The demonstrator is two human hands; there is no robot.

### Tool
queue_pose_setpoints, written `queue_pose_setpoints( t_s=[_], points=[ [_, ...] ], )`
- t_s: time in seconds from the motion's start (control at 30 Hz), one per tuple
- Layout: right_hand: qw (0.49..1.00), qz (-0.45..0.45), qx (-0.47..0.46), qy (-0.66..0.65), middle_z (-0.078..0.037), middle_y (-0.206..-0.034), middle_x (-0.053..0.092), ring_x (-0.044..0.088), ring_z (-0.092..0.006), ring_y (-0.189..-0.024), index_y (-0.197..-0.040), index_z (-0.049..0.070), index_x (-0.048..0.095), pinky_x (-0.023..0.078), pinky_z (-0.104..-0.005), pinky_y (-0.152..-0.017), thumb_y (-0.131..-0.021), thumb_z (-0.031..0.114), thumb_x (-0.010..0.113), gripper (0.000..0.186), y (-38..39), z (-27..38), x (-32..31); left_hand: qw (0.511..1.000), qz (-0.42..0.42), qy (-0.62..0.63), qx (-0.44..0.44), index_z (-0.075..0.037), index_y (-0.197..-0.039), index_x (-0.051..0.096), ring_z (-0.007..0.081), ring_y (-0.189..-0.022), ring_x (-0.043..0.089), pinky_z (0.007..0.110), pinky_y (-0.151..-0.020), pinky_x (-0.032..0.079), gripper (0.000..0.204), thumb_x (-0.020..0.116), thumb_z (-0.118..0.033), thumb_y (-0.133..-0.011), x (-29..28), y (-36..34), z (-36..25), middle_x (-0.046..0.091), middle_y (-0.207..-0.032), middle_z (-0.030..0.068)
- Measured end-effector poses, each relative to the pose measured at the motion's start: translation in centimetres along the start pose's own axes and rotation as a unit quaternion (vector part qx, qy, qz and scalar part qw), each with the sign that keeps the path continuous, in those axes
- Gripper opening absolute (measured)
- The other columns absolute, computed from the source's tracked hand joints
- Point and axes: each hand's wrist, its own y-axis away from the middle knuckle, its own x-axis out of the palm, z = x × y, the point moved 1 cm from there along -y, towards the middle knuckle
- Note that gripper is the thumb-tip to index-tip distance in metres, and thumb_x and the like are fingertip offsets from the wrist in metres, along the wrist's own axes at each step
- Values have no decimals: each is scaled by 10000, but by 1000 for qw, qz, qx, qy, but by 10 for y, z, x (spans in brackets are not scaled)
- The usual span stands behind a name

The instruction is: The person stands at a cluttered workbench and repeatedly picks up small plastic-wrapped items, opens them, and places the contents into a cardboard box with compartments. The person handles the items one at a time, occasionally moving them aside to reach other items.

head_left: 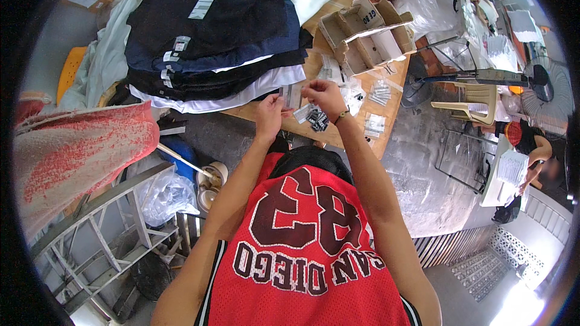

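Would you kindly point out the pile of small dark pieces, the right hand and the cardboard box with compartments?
Pile of small dark pieces [317, 119]: head view, middle of the pile.
Right hand [329, 98]: head view, back of the hand.
Cardboard box with compartments [361, 8]: head view, a cardboard panel.

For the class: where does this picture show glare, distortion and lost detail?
Head view: a bright patch at lower right is blown out; fisheye distortion tips the co-worker at far right sideways; the dark pieces on the table are too small to make out.
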Motion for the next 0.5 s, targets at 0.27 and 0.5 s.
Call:
queue_pose_setpoints(
  t_s=[0.27,0.5],
  points=[
    [943,-59,-85,316,-51,-907,728,692,-234,-852,-971,124,749,555,-372,-763,-798,218,789,200,16,0,28,996,-34,-85,1,34,-1078,610,172,-751,726,275,-605,581,172,590,-126,-1017,-14,12,5,707,-892,92],
    [759,59,-253,596,1,-1066,636,550,-235,-1125,-938,218,766,450,-407,-915,-722,231,801,218,32,-15,22,994,-53,-94,3,23,-1050,627,157,-715,712,286,-608,564,172,616,-143,-1003,-34,21,23,715,-879,96]
  ],
)
